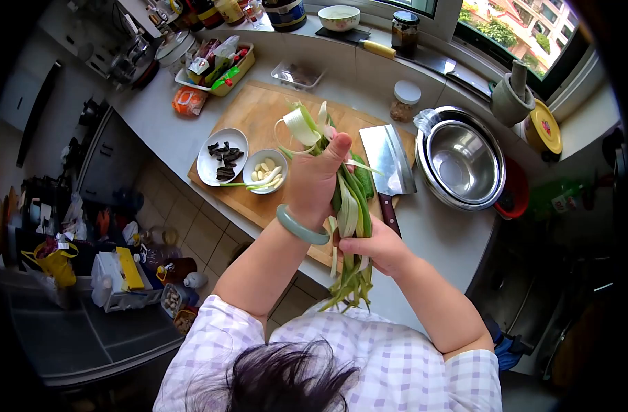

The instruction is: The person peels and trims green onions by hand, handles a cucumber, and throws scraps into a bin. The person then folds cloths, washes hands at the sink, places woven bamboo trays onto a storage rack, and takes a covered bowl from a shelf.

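Over the wooden cutting board (259,103), my left hand (317,172), with a pale green bangle on the wrist, is closed around the upper part of a bunch of scallion leaves (348,206). My right hand (379,247) grips the same bunch lower down, where green ends dangle. Partly hidden behind the leaves lies a cucumber (363,176). To the right rests a cleaver (386,158) with a dark wooden handle. On the board's left are a white plate (207,175) of dark pieces and a small bowl (282,159) holding garlic cloves and a scallion piece.
Nested metal bowls (465,161) stand to the right, beside a red basin (517,189). A lidded jar (405,101) and a clear plastic tray (299,74) sit behind the board. A basket of packets (242,69) is at the back left, near an orange packet (189,101).
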Tool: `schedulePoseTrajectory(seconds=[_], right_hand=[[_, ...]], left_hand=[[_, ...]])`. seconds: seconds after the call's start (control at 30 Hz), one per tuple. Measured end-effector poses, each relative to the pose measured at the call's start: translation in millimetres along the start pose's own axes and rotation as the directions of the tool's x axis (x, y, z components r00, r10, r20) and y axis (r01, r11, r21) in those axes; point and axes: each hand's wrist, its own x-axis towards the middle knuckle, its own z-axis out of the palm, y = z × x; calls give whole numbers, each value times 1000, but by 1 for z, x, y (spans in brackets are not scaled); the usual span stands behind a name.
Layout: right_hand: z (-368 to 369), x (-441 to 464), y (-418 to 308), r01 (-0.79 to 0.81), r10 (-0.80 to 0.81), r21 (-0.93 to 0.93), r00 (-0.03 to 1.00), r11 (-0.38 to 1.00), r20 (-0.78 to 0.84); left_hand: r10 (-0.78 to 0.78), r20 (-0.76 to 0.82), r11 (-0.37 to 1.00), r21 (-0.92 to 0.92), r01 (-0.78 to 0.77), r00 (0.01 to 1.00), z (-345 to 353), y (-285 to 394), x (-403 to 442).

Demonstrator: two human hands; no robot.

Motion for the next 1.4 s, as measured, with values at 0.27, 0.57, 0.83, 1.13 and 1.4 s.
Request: schedulePoseTrajectory(seconds=[0.27,0.57,0.83,1.13,1.4], right_hand=[[-35,-37,-34,-38,10,-127,977,991,-215],[-33,-39,-57,-192,140,-295,972,936,-188],[6,-12,-73,391,-530,-496,829,776,-177],[62,25,-45,602,-605,-333,789,726,108],[80,33,-33,525,-377,-847,804,85,460]], left_hand=[[-86,821,237,568,-788,565,25,-4,-19],[-501,627,222,759,-612,596,23,-4,-23],[-475,298,808,520,276,828,-15,20,-18],[58,348,899,390,-201,936,-40,16,-47],[120,-270,851,524,41,955,-149,43,-95]])
